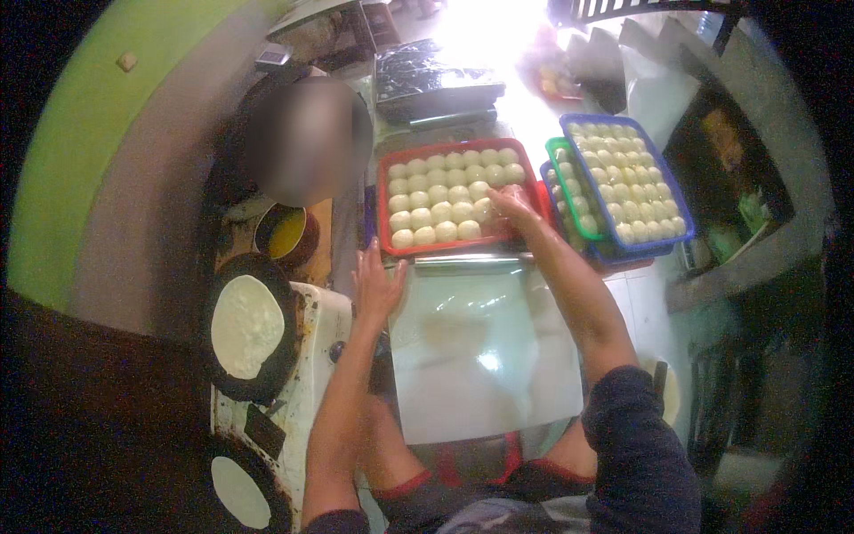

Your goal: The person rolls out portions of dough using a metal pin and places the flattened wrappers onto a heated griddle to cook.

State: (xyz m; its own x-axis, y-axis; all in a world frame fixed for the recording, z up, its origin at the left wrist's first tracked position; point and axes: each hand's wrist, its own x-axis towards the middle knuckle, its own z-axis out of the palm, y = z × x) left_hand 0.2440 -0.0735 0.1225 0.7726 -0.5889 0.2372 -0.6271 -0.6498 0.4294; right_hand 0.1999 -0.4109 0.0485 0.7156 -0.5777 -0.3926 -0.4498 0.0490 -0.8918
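Note:
A red plastic tray [460, 251] holds rows of pale, glossy dough balls [437, 193]. My right hand [512, 205] reaches into the tray's right side, its fingertips at a dough ball [483, 209] in a near row; blur hides whether they grip it. Just outside the near left corner of the tray is my left hand [379, 284], empty, with its fingers spread. Between my forearms lies a smooth, shiny whitish work surface [460, 374] with a metallic strip [467, 264] along its far edge.
On my left, a stained white stove [313, 334] carries two dark pans bearing flattened dough sheets [247, 327]. A pot of yellow liquid [287, 233] stands beyond it, near a person [307, 140] whose head area is blurred. Stacked trays of dough balls [630, 177] stand at right.

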